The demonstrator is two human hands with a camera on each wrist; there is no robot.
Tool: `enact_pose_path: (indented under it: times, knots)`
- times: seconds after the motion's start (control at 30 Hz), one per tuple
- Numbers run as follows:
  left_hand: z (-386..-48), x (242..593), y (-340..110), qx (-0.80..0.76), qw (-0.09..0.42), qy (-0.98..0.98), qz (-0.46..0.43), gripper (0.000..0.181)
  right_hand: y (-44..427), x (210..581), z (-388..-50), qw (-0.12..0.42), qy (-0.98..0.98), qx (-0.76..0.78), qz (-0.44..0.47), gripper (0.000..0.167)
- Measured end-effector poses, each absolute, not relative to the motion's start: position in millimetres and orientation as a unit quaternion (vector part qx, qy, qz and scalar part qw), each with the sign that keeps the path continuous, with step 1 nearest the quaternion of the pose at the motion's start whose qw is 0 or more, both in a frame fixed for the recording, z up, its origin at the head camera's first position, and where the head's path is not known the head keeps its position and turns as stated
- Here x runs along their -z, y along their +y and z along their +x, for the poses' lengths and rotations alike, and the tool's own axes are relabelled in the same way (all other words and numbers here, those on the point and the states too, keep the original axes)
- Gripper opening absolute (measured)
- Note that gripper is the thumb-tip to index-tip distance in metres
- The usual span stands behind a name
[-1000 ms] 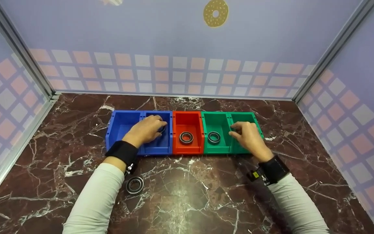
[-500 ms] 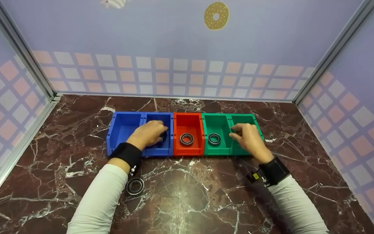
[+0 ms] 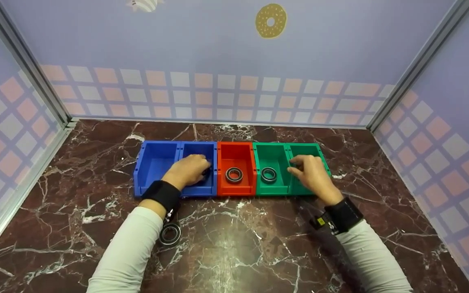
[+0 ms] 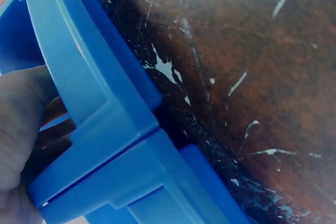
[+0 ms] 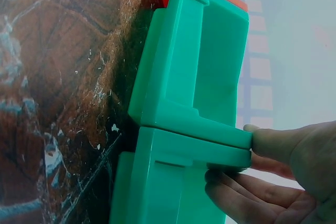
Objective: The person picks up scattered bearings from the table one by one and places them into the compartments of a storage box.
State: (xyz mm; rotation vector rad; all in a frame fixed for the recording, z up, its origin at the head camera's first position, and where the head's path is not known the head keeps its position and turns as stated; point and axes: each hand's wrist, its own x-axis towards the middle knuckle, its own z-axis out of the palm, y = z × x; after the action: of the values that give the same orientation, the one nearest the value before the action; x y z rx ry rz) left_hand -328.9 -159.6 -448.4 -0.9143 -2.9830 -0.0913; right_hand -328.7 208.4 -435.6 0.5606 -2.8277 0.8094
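My left hand (image 3: 189, 170) reaches into the second blue bin (image 3: 196, 190) from the left. Under its fingertips shows part of a dark ball bearing (image 3: 207, 171), which the hand seems to hold; in the left wrist view the bin wall hides it. My right hand (image 3: 312, 173) is at the rightmost green bin (image 3: 301, 188). In the right wrist view its thumb and fingers (image 5: 262, 192) pinch the wall between the two green bins. One bearing (image 3: 234, 175) lies in the red bin (image 3: 236, 191), another bearing (image 3: 268, 175) in the left green bin (image 3: 272, 189).
Another bearing (image 3: 170, 235) lies on the marble-patterned table (image 3: 234, 244) beside the left sleeve. The leftmost blue bin (image 3: 157, 150) ends the joined row. Patterned panels (image 3: 234, 93) close off the back and both sides.
My left hand has moved slightly right and toward me inside the blue bin, and the bearing under it is now mostly covered. My right hand stays in place.
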Motion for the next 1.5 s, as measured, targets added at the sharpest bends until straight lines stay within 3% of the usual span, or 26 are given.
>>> enact_pose_path:
  times: [1.5]
  knots:
    - [-328.0,449.2,-155.2,0.023,-0.015,-0.965,-0.261,0.005,208.3,437.5,-326.8,0.085,-0.938,-0.276,0.193,0.030]
